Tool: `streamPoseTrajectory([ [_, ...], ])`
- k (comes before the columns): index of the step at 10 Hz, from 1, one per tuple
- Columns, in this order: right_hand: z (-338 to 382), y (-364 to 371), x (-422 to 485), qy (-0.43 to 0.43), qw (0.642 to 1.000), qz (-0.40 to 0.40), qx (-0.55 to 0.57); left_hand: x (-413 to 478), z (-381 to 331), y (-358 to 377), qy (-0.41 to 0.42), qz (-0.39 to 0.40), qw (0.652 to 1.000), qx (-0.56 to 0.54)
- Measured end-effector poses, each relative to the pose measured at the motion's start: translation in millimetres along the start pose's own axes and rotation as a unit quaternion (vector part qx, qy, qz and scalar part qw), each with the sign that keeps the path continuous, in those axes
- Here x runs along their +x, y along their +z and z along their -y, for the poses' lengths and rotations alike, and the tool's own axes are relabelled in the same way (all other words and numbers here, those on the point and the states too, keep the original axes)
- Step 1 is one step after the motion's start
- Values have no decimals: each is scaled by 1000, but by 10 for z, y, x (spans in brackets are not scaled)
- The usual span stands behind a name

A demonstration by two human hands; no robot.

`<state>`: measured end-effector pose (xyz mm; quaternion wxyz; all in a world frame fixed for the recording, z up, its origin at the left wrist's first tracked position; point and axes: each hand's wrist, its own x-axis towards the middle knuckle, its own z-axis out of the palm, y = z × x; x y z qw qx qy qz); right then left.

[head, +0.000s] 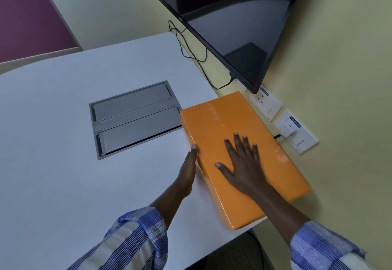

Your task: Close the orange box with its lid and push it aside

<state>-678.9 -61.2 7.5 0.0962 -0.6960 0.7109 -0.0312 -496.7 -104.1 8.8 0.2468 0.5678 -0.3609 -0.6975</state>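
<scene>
The orange box lies flat with its lid on, at the right edge of the white table, its far side close to the wall. My right hand rests palm down on the lid, fingers spread. My left hand presses edge-on against the box's left long side, fingers straight and together. Neither hand grips anything.
A grey metal cable hatch is set into the table just left of the box. A black monitor hangs on the wall above, with cables trailing down. Wall sockets sit right behind the box.
</scene>
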Motion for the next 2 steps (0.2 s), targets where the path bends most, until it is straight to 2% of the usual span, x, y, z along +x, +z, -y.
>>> streamPoseTrajectory([
  [1, 333, 22, 15, -31, 999, -22, 23, -55, 106, -296, 33, -46, 991, 125],
  [2, 856, 97, 48, -81, 996, -25, 39, -83, 345, -734, 69, -131, 953, 266],
])
